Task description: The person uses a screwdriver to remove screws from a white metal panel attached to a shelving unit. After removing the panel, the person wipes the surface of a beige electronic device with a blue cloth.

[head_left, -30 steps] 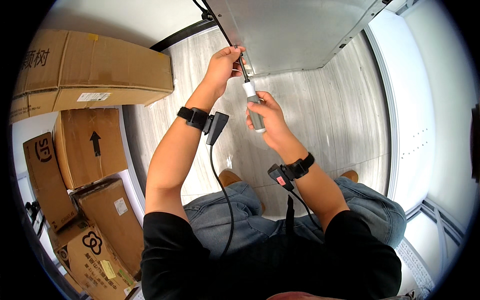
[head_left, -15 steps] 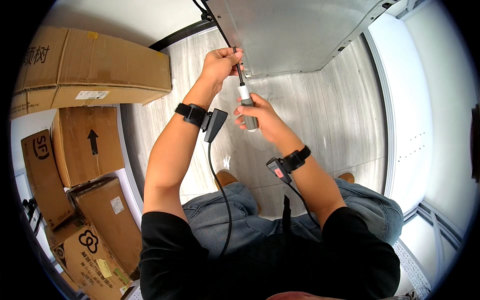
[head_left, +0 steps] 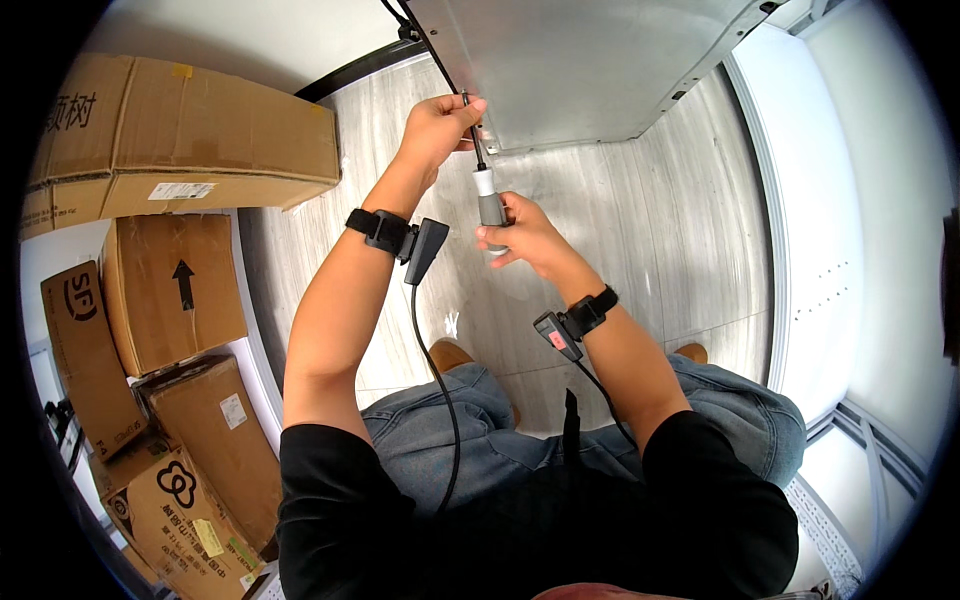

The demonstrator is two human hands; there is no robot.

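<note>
A screwdriver (head_left: 489,197) with a grey-and-white handle and a dark shaft points up at the near edge of a grey metal panel (head_left: 580,60). My right hand (head_left: 520,232) is wrapped around the handle. My left hand (head_left: 440,125) pinches the upper end of the shaft close to the panel's edge. Both wrists wear black bands with small devices and cables. What the tip touches is hidden by my left fingers.
Several brown cardboard boxes (head_left: 180,150) are stacked along the left. A white cabinet wall (head_left: 850,220) stands on the right. My knees in blue jeans (head_left: 470,440) and brown shoes rest on the pale wood-grain floor (head_left: 690,240).
Both hands and the screwdriver have shifted slightly left and up along the panel edge; my right hand has turned around the handle. The grip stays the same.
</note>
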